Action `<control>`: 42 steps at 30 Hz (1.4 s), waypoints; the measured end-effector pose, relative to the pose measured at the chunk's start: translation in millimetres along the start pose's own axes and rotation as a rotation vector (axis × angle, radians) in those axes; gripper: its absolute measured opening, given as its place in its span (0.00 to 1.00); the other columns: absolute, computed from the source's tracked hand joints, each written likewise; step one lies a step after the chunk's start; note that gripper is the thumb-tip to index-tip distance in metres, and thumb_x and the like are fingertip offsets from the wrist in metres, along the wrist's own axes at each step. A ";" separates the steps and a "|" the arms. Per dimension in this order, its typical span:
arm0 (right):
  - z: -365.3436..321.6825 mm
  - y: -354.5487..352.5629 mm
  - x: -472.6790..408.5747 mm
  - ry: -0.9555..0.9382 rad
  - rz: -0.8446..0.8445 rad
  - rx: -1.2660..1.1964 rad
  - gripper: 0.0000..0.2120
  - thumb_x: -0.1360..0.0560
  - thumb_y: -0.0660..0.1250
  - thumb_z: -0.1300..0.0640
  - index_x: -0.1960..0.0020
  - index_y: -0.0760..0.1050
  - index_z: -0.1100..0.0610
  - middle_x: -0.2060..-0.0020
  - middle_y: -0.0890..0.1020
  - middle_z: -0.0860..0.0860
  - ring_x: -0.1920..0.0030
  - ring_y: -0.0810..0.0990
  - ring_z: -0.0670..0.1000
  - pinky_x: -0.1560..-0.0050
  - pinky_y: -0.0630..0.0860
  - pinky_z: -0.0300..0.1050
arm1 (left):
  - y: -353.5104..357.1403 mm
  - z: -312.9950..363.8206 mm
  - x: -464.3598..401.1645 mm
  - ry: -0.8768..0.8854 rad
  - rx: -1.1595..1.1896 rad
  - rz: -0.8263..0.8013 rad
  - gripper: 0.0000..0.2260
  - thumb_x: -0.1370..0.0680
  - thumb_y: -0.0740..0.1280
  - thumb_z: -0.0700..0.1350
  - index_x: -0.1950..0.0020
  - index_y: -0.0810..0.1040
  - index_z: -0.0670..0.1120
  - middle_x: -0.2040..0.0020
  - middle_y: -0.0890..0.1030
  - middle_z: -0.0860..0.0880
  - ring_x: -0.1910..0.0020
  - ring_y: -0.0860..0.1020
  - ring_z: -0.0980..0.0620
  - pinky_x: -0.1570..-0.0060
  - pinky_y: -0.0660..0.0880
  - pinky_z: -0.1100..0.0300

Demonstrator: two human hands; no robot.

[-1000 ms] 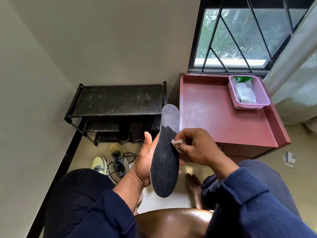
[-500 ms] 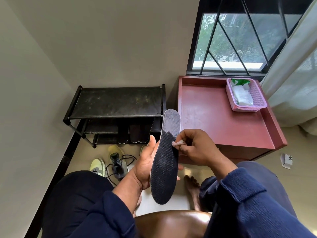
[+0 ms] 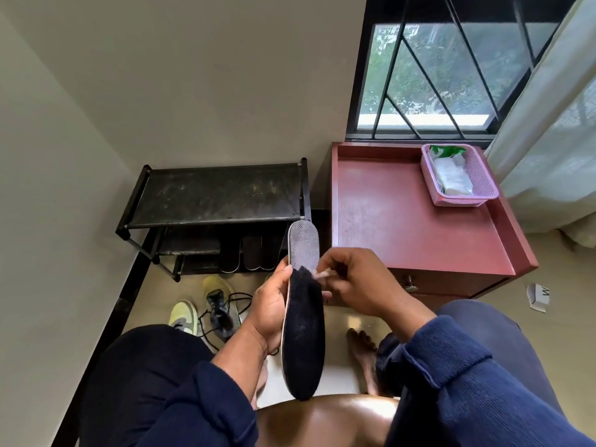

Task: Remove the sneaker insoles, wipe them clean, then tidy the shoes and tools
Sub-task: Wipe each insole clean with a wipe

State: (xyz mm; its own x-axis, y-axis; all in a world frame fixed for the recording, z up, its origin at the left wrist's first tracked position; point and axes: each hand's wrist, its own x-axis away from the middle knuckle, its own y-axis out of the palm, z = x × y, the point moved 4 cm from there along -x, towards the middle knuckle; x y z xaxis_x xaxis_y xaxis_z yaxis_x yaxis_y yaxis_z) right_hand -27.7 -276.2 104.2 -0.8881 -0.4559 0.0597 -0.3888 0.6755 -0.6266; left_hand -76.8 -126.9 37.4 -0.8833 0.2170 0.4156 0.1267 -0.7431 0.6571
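Bare red cabinet top ahead; pink basket at its far-right corner; sneakers, laces crowding the floor left

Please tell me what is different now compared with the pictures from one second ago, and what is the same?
Little changed. The right hand with its small wipe stays at the boundary between the insole's grey tip and dark part, shifting only slightly. The left hand keeps its grip on the insole, upright as before. The sneakers, pink basket and red cabinet stayed in place.
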 end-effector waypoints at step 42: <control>0.2 -4.0 1.0 0.041 0.027 0.083 0.07 0.23 0.71 0.56 0.53 0.82 0.44 0.60 0.85 0.41 0.59 0.84 0.42 0.56 0.79 0.37 | 18.2 -17.7 12.0 -0.155 -0.367 -0.219 0.49 0.37 0.62 0.83 0.24 0.69 0.56 0.39 0.78 0.36 0.48 0.83 0.44 0.56 0.83 0.45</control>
State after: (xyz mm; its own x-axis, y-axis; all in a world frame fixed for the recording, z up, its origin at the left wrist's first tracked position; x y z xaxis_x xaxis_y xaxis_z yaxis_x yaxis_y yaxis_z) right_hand -27.0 -279.4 106.6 -0.9077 -0.4133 0.0727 -0.3449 0.6360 -0.6903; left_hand -93.1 -149.0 43.3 -0.7896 0.4657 0.3996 -0.2489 -0.8382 0.4853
